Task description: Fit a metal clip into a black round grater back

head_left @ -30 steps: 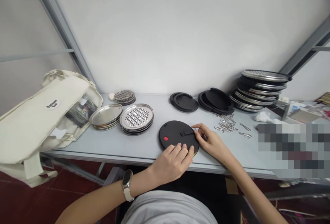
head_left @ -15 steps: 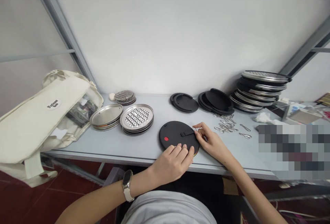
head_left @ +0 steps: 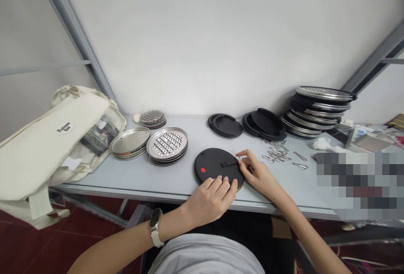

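Observation:
A black round disc [head_left: 210, 158] with a red dot lies at the table's front, a narrow slot running to its right edge. My left hand [head_left: 213, 198] grips its front rim, fingers curled over the top. At the right edge, thumb and forefinger of my right hand [head_left: 257, 173] pinch a small metal clip, mostly hidden by the fingertips, at the slot's end. Beyond that hand lie several loose metal clips [head_left: 277, 154]. Round metal grater plates [head_left: 167, 142] are stacked left of the disc, beside a pile of plain metal discs [head_left: 130, 140].
Black round covers [head_left: 226, 126] and more black covers [head_left: 268, 123] lie near the wall. A tall stack of metal-and-black discs [head_left: 318, 110] stands at the back right. Small grater discs [head_left: 152, 117] sit at the back left. A cream bag [head_left: 59, 135] overhangs the left end.

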